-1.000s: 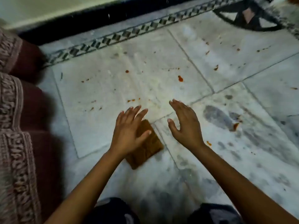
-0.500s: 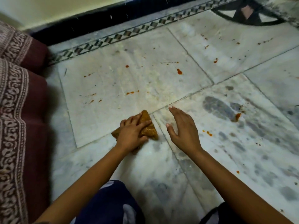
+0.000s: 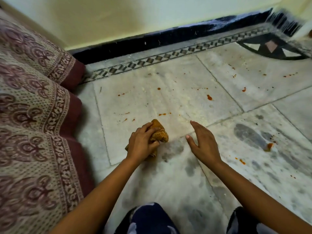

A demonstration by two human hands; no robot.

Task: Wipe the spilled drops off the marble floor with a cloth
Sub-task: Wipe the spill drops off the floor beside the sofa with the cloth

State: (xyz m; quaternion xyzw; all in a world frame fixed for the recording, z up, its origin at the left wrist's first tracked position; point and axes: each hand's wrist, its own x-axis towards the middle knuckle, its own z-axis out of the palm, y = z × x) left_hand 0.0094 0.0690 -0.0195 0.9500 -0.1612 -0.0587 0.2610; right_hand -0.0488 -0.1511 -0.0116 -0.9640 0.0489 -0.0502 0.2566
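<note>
My left hand (image 3: 142,144) grips the bunched brown cloth (image 3: 159,132), fingers curled round it, on the marble floor (image 3: 168,176), near the orange drops (image 3: 162,114). Cloth's long axis runs near-left to far-right, peak pointing away from me. Right hand (image 3: 202,142) is just beside it, fingers straight, holding nothing.

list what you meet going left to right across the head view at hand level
patterned maroon and cream bedspread → left hand gripping the crumpled mustard-brown cloth → open right hand → big orange-red spilled blob on the grey-veined marble floor
</note>
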